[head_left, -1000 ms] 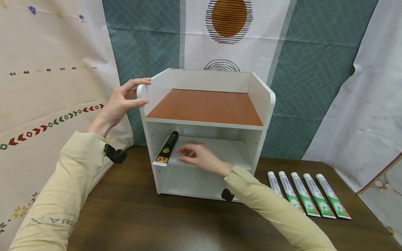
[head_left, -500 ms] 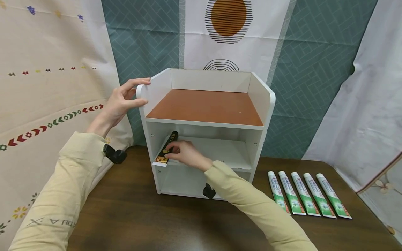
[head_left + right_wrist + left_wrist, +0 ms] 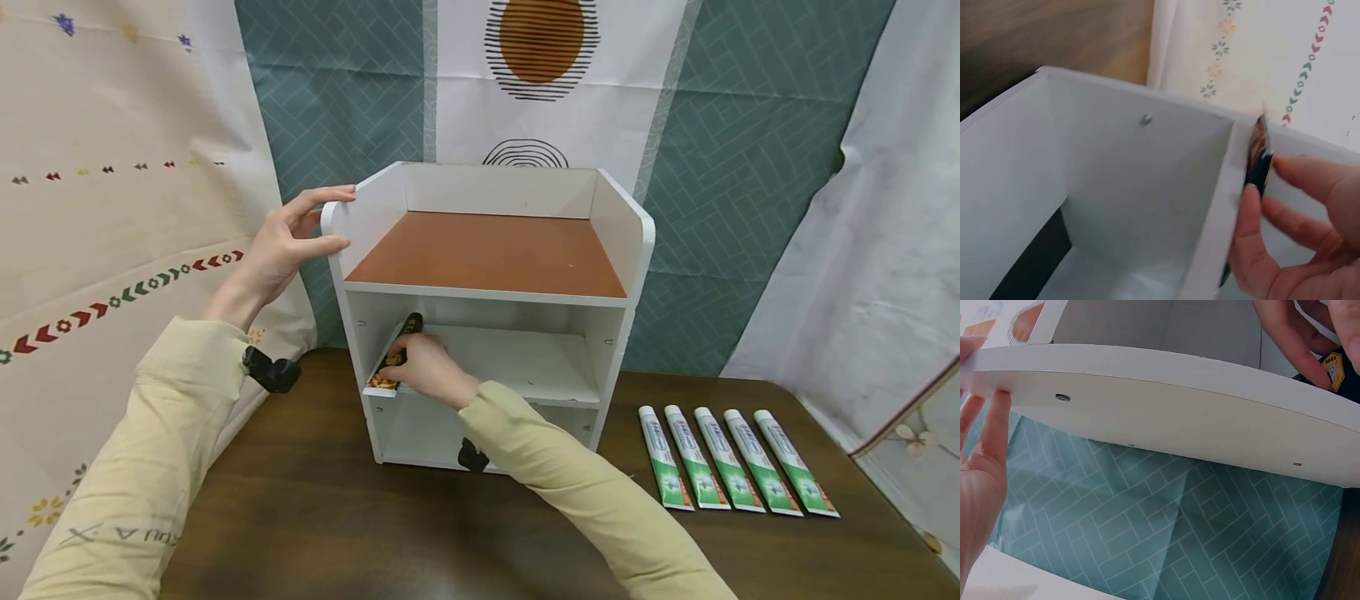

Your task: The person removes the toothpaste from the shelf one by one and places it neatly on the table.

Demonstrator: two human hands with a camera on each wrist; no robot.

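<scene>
A white shelf unit (image 3: 632, 275) with a brown top board stands on the table. My left hand (image 3: 273, 250) holds the upper front edge of its left side panel (image 3: 1166, 403), with a digit on either face in the left wrist view. On the middle shelf (image 3: 517, 358), at the far left, lies a black toothpaste tube (image 3: 382, 381) pointing cap-end inward. My right hand (image 3: 431, 371) pinches this tube between thumb and fingers. Its printed flat end sits at the shelf's front edge in the right wrist view, and the hand hides its middle.
Several green-and-white toothpaste tubes (image 3: 737, 462) lie side by side on the dark wooden table (image 3: 315, 517), right of the unit. A patterned cloth (image 3: 135, 208) hangs at the left, and a teal curtain (image 3: 750, 167) hangs behind.
My right hand has moved left across the middle shelf to the black toothpaste tube and taken hold of it. The left hand has stayed on the side panel.
</scene>
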